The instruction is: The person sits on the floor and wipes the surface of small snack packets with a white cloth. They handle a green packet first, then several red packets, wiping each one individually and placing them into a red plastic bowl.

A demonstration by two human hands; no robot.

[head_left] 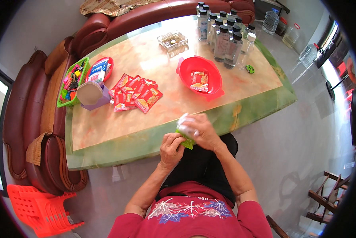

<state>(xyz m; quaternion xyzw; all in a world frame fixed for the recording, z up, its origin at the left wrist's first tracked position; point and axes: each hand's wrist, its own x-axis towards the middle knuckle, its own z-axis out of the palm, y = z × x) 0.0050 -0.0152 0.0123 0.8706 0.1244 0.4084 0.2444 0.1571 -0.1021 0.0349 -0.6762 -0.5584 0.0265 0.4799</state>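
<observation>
Over my lap at the table's near edge, my left hand point(171, 149) is closed on a small bright green thing point(188, 143) whose kind I cannot make out. My right hand point(203, 131) is closed around a crumpled white cloth or tissue point(183, 122), pressed against the green thing and blurred by motion. Beyond my hands stands a red plastic basin point(180, 65) with a red packet point(199, 81) lying in it. Several more red packets point(148, 99) lie in a loose, overlapping heap to the left of the basin.
On the stone-topped table point(118, 139) stand a green basket point(60, 104) of colourful small items, a lilac container point(94, 97), a glass ashtray point(172, 41), several black-capped bottles point(233, 49) and a green toy car point(249, 69). A red plastic stool point(39, 210) is at lower left.
</observation>
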